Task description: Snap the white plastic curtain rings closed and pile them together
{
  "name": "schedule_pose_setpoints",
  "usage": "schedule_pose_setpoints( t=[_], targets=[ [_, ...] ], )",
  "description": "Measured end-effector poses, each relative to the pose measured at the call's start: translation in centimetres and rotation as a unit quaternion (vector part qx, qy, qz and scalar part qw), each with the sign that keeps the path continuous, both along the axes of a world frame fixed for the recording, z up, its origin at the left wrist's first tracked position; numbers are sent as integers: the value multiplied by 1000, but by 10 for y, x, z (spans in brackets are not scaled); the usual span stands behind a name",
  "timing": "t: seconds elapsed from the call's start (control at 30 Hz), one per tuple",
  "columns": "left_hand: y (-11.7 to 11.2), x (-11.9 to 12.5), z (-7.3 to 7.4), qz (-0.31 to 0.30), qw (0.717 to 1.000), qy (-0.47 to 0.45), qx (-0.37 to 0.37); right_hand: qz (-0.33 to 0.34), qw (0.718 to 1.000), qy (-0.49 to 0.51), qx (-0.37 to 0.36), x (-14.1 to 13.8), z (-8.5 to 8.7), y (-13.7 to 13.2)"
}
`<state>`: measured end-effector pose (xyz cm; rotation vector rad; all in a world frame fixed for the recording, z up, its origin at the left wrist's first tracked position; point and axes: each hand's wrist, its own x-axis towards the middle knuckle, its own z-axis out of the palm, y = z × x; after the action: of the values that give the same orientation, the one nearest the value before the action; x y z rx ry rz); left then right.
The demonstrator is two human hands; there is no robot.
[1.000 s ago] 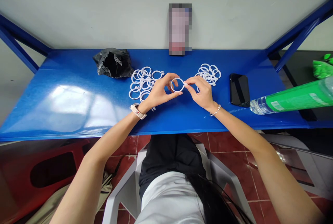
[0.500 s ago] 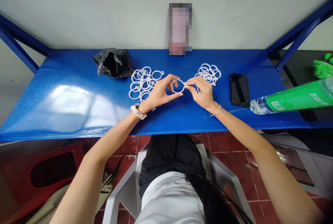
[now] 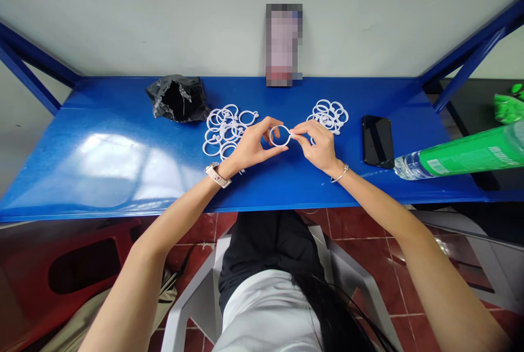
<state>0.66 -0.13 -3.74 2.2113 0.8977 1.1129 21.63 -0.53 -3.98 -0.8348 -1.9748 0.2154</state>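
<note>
A single white plastic ring [image 3: 280, 143] is held just above the blue shelf [image 3: 123, 150] between both hands. My left hand [image 3: 249, 147] pinches its left side with thumb and fingers. My right hand [image 3: 319, 144] pinches the small clasp on its right side. Behind my left hand lies a pile of several white rings [image 3: 223, 125]. A second pile of white rings [image 3: 329, 113] lies behind my right hand.
A crumpled black plastic bag [image 3: 178, 99] sits at the back left. A black phone [image 3: 377, 140] lies flat to the right, beside a green-labelled water bottle [image 3: 458, 155] on its side. A blurred upright object [image 3: 284, 45] leans on the wall.
Both hands with the ring have sunk slightly toward the shelf; the grip is the same.
</note>
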Motion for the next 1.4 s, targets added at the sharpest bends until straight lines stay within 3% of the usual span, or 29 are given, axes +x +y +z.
schedule_pose_setpoints(
  t=[0.63,1.0,1.4],
  targets=[
    [0,0,5,26,999,22,-12,-23,999,7,-27,-2,5,-2],
    [-3,2,-1,-3,999,34,-23,25,999,31,-18,-4,8,-6],
    [-6,8,-8,23,999,38,-13,23,998,59,-24,-7,5,-6]
  ],
)
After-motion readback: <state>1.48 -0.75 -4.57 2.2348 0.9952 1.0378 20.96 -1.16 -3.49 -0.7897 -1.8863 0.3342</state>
